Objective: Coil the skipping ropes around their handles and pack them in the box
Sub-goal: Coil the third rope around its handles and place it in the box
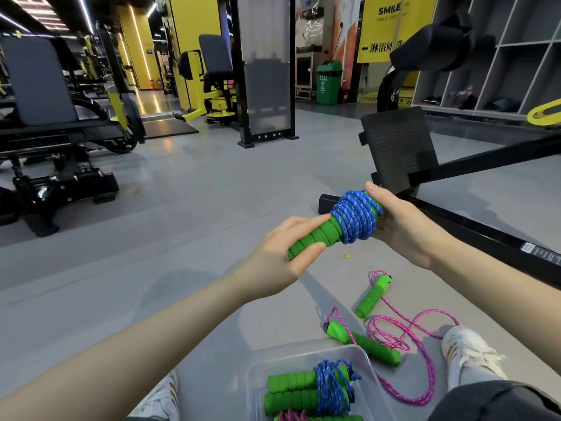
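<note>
1. Coiling is the step in hand: a blue rope [355,219] is seen wound in many turns round the far end of its green handles [315,235], held in the air above the floor [188,214].
2. The near end of the handles is gripped by the left hand [282,256], thumb over the top and fingers closed beneath.
3. The coiled end is clasped by the right hand [403,226], thumb laid along the top of the bundle and fingers curled behind it; whether a loose tail is pinched there cannot be told.
4. The box [368,358], clear plastic, lies at 6 o'clock from the hands, between the shoes; one blue bundle [312,390] is already packed in it, with part of a pink one at the frame's edge.
5. A pink rope [406,335] lies loose on the floor at 5 o'clock from the hands, just beside the box, and is not yet coiled.
6. For the next move, the tail would probably need to be tucked under a turn, so that the coil holds, and the bundle lowered toward 6 o'clock into the box beside the packed one.
</note>
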{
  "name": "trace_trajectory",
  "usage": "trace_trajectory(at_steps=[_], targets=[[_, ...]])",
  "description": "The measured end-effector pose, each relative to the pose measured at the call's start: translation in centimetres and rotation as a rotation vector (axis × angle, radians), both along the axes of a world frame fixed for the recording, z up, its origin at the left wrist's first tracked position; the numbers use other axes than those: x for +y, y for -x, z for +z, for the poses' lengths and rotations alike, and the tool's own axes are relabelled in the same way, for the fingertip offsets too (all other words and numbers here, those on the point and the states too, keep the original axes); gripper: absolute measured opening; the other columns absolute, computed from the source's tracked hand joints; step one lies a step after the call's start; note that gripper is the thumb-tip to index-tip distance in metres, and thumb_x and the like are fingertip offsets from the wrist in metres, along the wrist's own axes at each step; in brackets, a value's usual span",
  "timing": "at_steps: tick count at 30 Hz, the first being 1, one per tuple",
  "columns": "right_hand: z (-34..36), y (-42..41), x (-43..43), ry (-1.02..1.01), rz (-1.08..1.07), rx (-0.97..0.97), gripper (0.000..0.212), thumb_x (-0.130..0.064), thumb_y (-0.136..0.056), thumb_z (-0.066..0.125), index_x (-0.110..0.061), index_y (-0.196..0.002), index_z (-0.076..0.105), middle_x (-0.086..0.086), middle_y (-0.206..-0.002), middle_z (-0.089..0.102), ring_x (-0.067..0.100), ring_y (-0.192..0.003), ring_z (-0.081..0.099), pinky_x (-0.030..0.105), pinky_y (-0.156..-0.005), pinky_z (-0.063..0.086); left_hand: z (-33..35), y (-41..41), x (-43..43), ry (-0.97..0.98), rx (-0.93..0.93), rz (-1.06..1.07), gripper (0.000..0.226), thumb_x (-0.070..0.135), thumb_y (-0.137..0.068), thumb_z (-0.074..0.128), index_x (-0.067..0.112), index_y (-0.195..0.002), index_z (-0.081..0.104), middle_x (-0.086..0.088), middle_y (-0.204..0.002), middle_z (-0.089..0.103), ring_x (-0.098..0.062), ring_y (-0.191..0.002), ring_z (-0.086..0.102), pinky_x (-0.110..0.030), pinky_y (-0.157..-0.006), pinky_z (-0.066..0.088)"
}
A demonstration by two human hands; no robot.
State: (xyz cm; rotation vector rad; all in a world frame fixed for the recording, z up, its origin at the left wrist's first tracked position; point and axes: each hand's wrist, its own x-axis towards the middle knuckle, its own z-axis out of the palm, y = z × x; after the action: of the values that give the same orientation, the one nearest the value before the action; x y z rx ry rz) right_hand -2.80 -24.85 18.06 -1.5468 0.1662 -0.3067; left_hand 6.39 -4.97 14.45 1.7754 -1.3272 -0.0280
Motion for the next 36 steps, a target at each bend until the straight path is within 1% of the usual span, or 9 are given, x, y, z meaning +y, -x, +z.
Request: trace_trajectory(at_steps=[5,8,11,18,24,29,33,34,36], targets=[[-0.1,0.0,0.0,0.028,-0.053,-0.029,0.065,-0.049,-0.079,0.064,0.004,-0.115,0.056,0.01,-0.103,0.063,0.019,-0.092,0.06,0.027,-0.081,0.055,1.0,0.1,0.0,-0.021,0.198,0.038,0.037,0.023,-0.095,0.055,0.037,-0.13,0.05,0.006,-0.115,0.056,0.001,-0.099,0.054,-0.017,-0.09,0.043],[-0.3,0.3,-0.2,0.025,0.002,-0.048,0.05,-0.044,-0.074,0.067,-0.006,-0.106,0.059,0.009,-0.098,0.061,0.02,-0.086,0.059,0.025,-0.076,0.054,1.7,-0.2,0.2,-0.033,0.269,0.028,0.041,0.032,-0.091,0.053,0.034,-0.132,0.052,0.008,-0.123,0.059,-0.003,-0.11,0.056,-0.018,-0.091,0.045],[-0.5,0.3,-0.3,0.035,0.016,-0.05,0.03,-0.031,-0.082,0.065,-0.012,-0.104,0.06,0.009,-0.096,0.063,0.02,-0.079,0.061,0.031,-0.081,0.054,2.1,-0.2,0.7,-0.023,0.402,-0.048,0.037,0.016,-0.099,0.05,0.024,-0.134,0.051,0.01,-0.129,0.06,0.001,-0.115,0.056,-0.013,-0.096,0.043],[-0.6,0.1,0.1,0.033,-0.035,-0.083,0.033,-0.03,-0.086,0.055,-0.012,-0.114,0.06,0.011,-0.096,0.063,0.02,-0.081,0.06,0.03,-0.075,0.055,2.8,-0.6,1.4,-0.02,0.574,-0.119,0.037,0.014,-0.1,0.044,0.022,-0.136,0.05,0.009,-0.125,0.063,-0.002,-0.106,0.061,-0.017,-0.082,0.049],[0.0,-0.1,1.6,0.2,-0.088,-0.037,0.047,-0.052,-0.075,0.056,-0.018,-0.106,0.059,0.004,-0.099,0.066,0.016,-0.085,0.065,0.034,-0.071,0.056,2.9,-0.4,1.2,-0.12,0.475,-0.137,0.039,0.015,-0.1,0.047,0.022,-0.138,0.048,0.012,-0.134,0.056,0.0,-0.12,0.053,-0.015,-0.098,0.043],[-1.1,-0.4,2.2,0.232,-0.301,-0.133,0.031,-0.04,-0.084,0.06,-0.01,-0.084,0.055,0.008,-0.08,0.059,0.019,-0.076,0.058,0.037,-0.068,0.047,2.6,0.2,0.9,-0.114,0.475,-0.14,0.035,0.015,-0.1,0.046,0.026,-0.134,0.05,0.016,-0.128,0.058,0.004,-0.114,0.055,-0.013,-0.095,0.044],[-1.3,-0.8,2.8,0.198,-0.426,-0.173,0.039,-0.032,-0.089,0.057,0.006,-0.087,0.047,0.012,-0.077,0.05,0.02,-0.072,0.051,0.034,-0.064,0.04,2.4,0.6,0.0,-0.073,0.429,-0.066,0.029,0.021,-0.1,0.047,0.025,-0.128,0.054,0.006,-0.117,0.064,-0.008,-0.105,0.062,-0.022,-0.091,0.049],[-1.5,-0.8,2.8,0.185,-0.445,-0.162,0.04,-0.031,-0.089,0.057,0.007,-0.088,0.047,0.012,-0.077,0.051,0.02,-0.072,0.051,0.033,-0.063,0.04,2.2,0.5,0.0,-0.08,0.338,-0.008,0.029,0.029,-0.098,0.049,0.029,-0.126,0.053,0.008,-0.114,0.063,-0.01,-0.101,0.061,-0.026,-0.09,0.049],[-1.9,-0.7,2.8,0.136,-0.473,-0.124,0.04,-0.031,-0.088,0.057,0.008,-0.09,0.049,0.012,-0.079,0.051,0.02,-0.073,0.051,0.031,-0.062,0.04,1.7,0.3,0.2,-0.104,-0.12,0.175,0.045,0.047,-0.089,0.045,0.032,-0.131,0.05,0.01,-0.113,0.06,-0.013,-0.096,0.059,-0.031,-0.085,0.049]])
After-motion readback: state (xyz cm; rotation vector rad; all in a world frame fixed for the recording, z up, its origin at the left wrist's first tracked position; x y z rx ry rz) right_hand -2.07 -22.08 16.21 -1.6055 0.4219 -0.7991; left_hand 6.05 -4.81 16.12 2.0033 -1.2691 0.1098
